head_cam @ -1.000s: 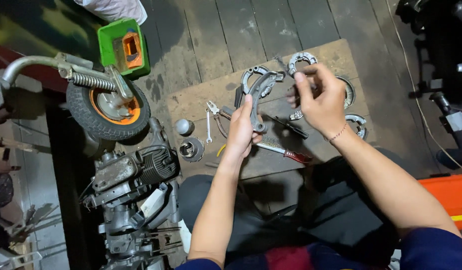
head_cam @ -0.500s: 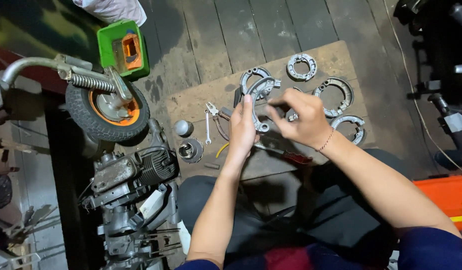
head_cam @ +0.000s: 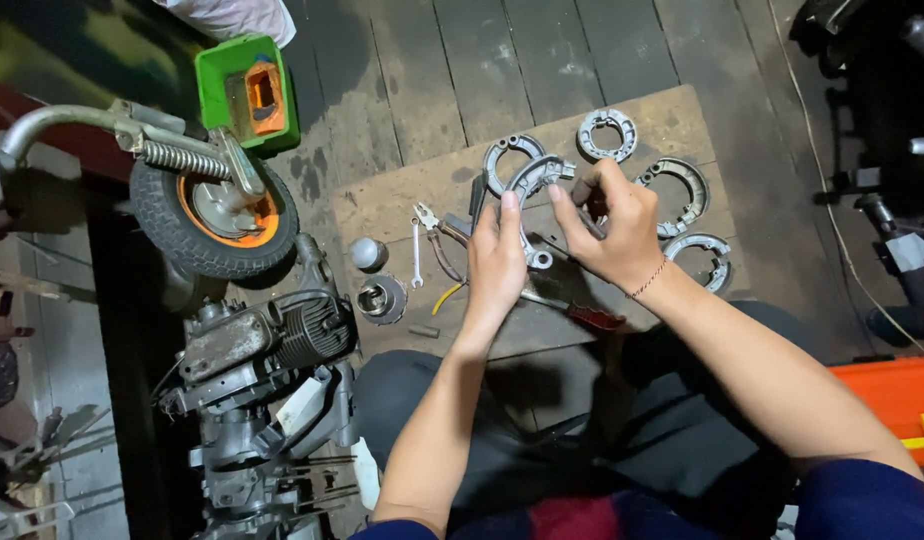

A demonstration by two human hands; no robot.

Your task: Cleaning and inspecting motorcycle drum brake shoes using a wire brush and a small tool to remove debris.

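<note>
My left hand [head_cam: 497, 262] is closed around the lower end of the curved brake shoe [head_cam: 530, 200], held above the wooden board [head_cam: 402, 205]. The shoe's long arc runs away from me, up from that hand. My right hand [head_cam: 610, 225] pinches its upper end from the right; both hands touch it.

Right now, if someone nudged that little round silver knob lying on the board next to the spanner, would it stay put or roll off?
The silver knob looks domed and smooth, so it would probably roll or wobble when nudged. It looks like metal, so likely heavy for its size and stiff. The board seems flat, with the spanner beside it, which might stop it.
</note>
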